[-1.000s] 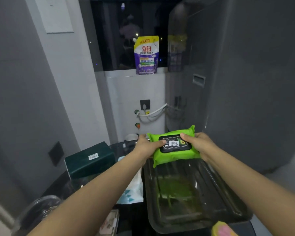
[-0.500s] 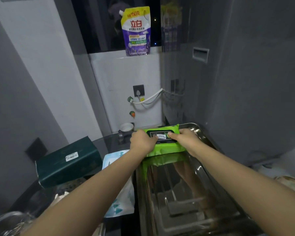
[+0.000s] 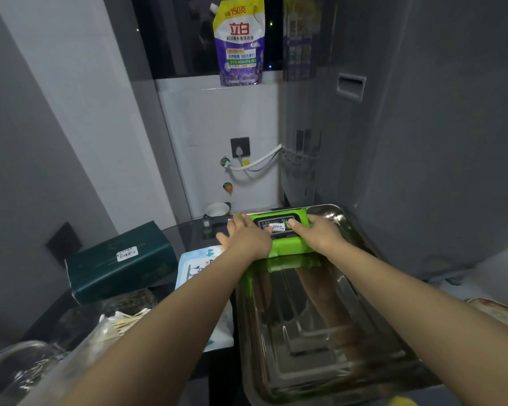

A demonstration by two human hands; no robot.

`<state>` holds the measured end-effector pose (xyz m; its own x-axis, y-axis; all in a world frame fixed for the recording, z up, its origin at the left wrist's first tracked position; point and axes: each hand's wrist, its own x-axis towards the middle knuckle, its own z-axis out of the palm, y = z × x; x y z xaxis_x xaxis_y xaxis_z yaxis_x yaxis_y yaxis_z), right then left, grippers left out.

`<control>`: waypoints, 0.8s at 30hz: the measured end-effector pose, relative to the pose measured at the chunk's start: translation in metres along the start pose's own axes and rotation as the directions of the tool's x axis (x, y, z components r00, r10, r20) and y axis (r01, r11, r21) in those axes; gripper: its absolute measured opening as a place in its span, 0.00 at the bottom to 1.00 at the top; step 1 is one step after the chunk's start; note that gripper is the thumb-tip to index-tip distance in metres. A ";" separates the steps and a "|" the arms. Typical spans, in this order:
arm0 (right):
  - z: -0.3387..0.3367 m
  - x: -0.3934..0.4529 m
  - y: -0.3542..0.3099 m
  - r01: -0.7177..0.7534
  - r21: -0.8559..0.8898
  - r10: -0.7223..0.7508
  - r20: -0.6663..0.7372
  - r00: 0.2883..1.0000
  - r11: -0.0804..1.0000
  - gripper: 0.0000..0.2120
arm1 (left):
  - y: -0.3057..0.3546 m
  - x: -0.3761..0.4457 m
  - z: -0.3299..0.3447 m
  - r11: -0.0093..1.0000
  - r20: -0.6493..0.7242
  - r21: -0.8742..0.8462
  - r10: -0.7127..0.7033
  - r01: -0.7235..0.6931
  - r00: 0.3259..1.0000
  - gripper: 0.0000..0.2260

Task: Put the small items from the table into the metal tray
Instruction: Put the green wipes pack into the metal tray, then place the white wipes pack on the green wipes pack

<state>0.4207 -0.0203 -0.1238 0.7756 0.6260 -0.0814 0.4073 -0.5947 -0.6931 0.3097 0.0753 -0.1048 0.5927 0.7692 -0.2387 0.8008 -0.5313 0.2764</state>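
Observation:
A bright green pack of wet wipes (image 3: 288,247) with a black lid lies flat in the far end of the shiny metal tray (image 3: 311,347). My left hand (image 3: 244,238) rests on the pack's left end with fingers spread. My right hand (image 3: 317,232) presses on its right end, thumb on the black lid. The tray's near half holds nothing but reflections of my arms. Left of the tray lie a white and blue tissue pack (image 3: 200,265) and a bag of cotton swabs (image 3: 123,320).
A dark green box (image 3: 118,259) stands at the left on the dark glass table. A clear glass bowl (image 3: 15,367) sits at the near left corner. A grey fridge wall (image 3: 423,142) rises close on the right. A detergent pouch (image 3: 239,42) stands on the sill.
Both hands lowered the green wipes pack from above the tray down into its far end. My left fingers have spread over the pack.

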 end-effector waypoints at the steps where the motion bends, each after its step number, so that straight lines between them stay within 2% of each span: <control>1: -0.001 -0.003 -0.002 0.003 -0.029 -0.003 0.006 1.000 1.000 0.26 | 0.000 -0.001 -0.002 1.000 0.014 0.022 0.005 -0.005 1.000 0.32; 3: -0.004 -0.011 -0.006 -0.006 -0.103 0.004 -0.021 1.000 0.995 0.27 | -0.003 -0.007 -0.008 0.999 0.022 0.039 0.018 -0.019 1.000 0.31; 5: -0.009 -0.022 -0.013 -0.006 -0.191 -0.014 -0.103 0.995 0.982 0.29 | -0.009 -0.016 -0.014 1.000 -0.030 -0.015 0.022 -0.023 0.999 0.28; 8: -0.016 -0.043 -0.030 0.099 -0.123 -0.117 -0.151 0.982 0.987 0.21 | -0.030 -0.039 -0.023 0.994 -0.119 -0.107 0.016 -0.029 0.993 0.23; 11: -0.016 -0.069 -0.052 0.137 0.090 -0.139 0.019 0.990 0.986 0.14 | -0.055 -0.064 -0.029 0.991 -0.110 -0.131 0.003 -0.018 0.994 0.23; 13: -0.009 -0.085 -0.065 0.095 0.209 -0.129 0.156 0.979 0.973 0.13 | -0.071 -0.075 -0.031 0.988 -0.097 -0.153 -0.019 0.004 0.995 0.25; 16: 0.008 -0.103 -0.080 -0.013 0.291 -0.085 0.322 0.943 0.957 0.14 | -0.093 -0.086 -0.037 0.975 -0.044 -0.218 -0.053 0.042 0.998 0.26; 19: 0.025 -0.113 -0.093 -0.115 0.293 -0.025 0.434 0.900 0.949 0.16 | -0.104 -0.096 -0.044 0.937 0.023 -0.345 -0.058 0.062 0.998 0.25; 24: 0.037 -0.118 -0.111 -0.217 0.228 0.079 0.493 0.867 0.949 0.16 | -0.102 -0.100 -0.054 0.918 0.121 -0.377 -0.084 0.124 0.989 0.24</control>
<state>0.2666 -0.0096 -0.0641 0.4668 0.7437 -0.4785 0.1088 -0.5853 -0.8035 0.1642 0.0716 -0.0585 0.5291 0.7627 -0.3719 0.7762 -0.2580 0.5753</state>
